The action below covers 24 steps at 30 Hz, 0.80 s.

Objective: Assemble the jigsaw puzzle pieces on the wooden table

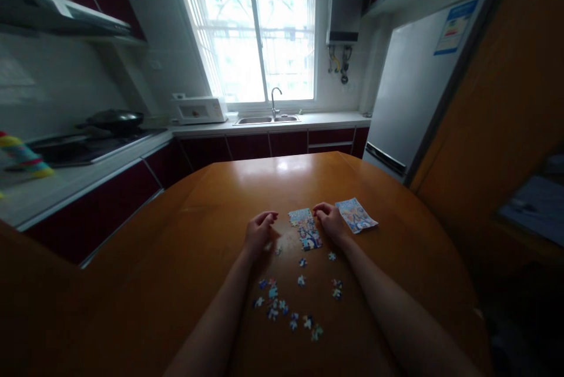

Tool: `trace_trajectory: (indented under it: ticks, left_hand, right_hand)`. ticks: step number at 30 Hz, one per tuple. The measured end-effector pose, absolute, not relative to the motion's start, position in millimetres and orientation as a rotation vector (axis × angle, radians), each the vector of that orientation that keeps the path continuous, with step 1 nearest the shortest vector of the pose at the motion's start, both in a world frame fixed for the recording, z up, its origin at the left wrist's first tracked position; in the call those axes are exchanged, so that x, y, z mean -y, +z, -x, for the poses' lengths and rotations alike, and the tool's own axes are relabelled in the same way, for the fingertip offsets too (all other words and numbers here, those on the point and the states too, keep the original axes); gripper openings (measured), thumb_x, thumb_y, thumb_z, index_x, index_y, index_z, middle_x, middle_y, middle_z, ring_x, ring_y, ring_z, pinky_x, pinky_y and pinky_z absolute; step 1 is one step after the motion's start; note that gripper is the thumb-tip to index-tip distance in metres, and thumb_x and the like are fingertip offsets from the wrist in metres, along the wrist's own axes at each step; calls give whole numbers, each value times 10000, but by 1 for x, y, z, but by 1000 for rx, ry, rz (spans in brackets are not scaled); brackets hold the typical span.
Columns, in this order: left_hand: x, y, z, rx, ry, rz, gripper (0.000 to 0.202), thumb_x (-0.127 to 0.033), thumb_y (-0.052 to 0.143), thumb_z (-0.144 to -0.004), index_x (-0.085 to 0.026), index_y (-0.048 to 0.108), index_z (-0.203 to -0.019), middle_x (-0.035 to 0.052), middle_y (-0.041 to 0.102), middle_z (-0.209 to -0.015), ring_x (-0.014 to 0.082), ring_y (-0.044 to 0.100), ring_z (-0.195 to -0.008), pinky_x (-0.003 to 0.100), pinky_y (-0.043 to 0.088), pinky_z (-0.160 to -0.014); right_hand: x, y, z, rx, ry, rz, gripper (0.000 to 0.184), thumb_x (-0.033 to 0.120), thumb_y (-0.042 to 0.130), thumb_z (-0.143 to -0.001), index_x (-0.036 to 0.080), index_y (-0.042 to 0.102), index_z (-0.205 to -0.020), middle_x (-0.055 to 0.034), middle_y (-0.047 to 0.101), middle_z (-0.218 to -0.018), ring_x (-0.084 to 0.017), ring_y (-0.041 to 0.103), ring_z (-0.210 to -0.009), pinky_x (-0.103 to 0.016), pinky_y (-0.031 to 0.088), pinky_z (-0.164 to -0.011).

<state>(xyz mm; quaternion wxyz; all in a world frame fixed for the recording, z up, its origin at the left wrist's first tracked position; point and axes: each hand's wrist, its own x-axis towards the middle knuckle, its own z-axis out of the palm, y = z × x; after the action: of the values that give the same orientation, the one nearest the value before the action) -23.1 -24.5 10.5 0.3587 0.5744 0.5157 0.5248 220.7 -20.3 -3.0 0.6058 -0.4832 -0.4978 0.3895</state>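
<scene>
A partly joined jigsaw puzzle (308,231) lies flat on the wooden table between my hands, its left edge uneven. My left hand (259,232) is just left of it, apart from it, with curled fingers pressed together; whether a piece is in them I cannot make out. At the puzzle's upper right edge is my right hand (330,221), its fingers closed and hiding whatever they pinch. A picture sheet (356,215) lies right beside that hand. Nearer me are several loose puzzle pieces (273,304), with single ones such as a blue-and-white piece (302,262) closer to the puzzle.
The round wooden table (176,259) fills the foreground. Beyond it run a counter with a sink (267,120) and a microwave (200,110). On the left stands a stove with a wok (115,120); a fridge (423,77) stands on the right.
</scene>
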Motion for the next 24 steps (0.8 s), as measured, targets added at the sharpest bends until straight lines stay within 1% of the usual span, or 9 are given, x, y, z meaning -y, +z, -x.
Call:
trace_trajectory:
  ticks: [5,12,17,24]
  left_hand:
    - [22,12,22,-1303,1325,-1480,417,-506,648,-728,-138,782,-870,93,747,-841,203,641,-752,280,496,-673]
    - [20,11,25,-1292,1297,-1496,375,-487,648,-777,-152,781,-880,81,749,-848,212,656,-793,290,505,-739]
    - [22,7,25,-1283,1313,-1441,355,-474,661,-789,-153,781,-882,74,740,-825,205,651,-780,283,497,-727]
    - [25,5,25,-1250,1348,-1322,317,-438,678,-793,-154,779,-889,67,738,-833,186,642,-781,261,496,-717]
  right_hand:
    - [21,0,-217,1160,875,1158,165,281,568,-653,192,696,-708,-7,644,-659,-165,561,-604,-281,447,-570]
    - [22,1,-218,1139,870,1191,154,283,572,-688,196,692,-731,-8,649,-656,-165,563,-598,-283,449,-568]
    - [21,-5,-224,1080,877,1191,167,309,584,-723,198,698,-772,-17,665,-683,-180,596,-658,-283,453,-598]
    - [27,-9,-228,1001,910,1199,154,307,633,-753,193,721,-807,-26,680,-720,-180,603,-685,-285,449,-617]
